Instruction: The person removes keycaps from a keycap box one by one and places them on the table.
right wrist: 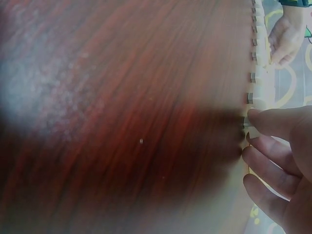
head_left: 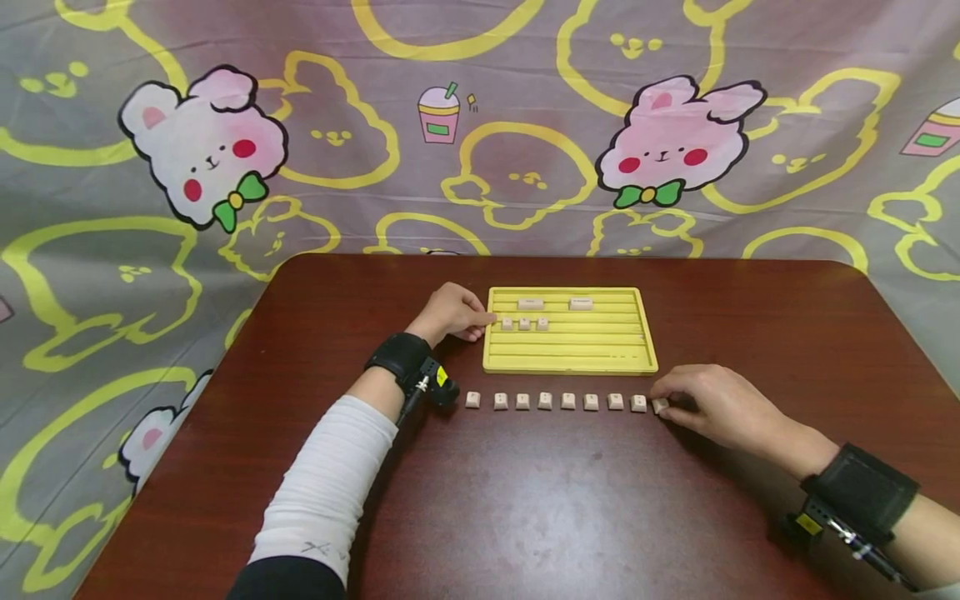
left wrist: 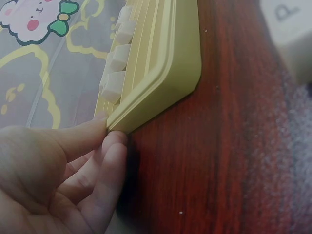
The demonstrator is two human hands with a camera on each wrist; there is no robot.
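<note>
My left hand (head_left: 452,314) pinches the left edge of a yellow ridged tray (head_left: 570,360); in the left wrist view the thumb (left wrist: 85,139) lies at its rim, with a fingertip just below. At the right end of a row of beige keycaps, my right hand (head_left: 716,407) pinches the last keycap (head_left: 660,406) between thumb and fingers. That keycap is partly hidden by the fingers in the right wrist view. Inside the tray are two wide keycaps (head_left: 531,304) in the top channel and three small keycaps (head_left: 524,323) below them at the left.
Several keycaps (head_left: 567,402) stand in a line on the dark red-brown table (head_left: 525,500), just in front of the tray. One keycap lettered P (left wrist: 290,19) looms close to the left wrist camera. Behind the table hangs a patterned cloth (head_left: 510,100).
</note>
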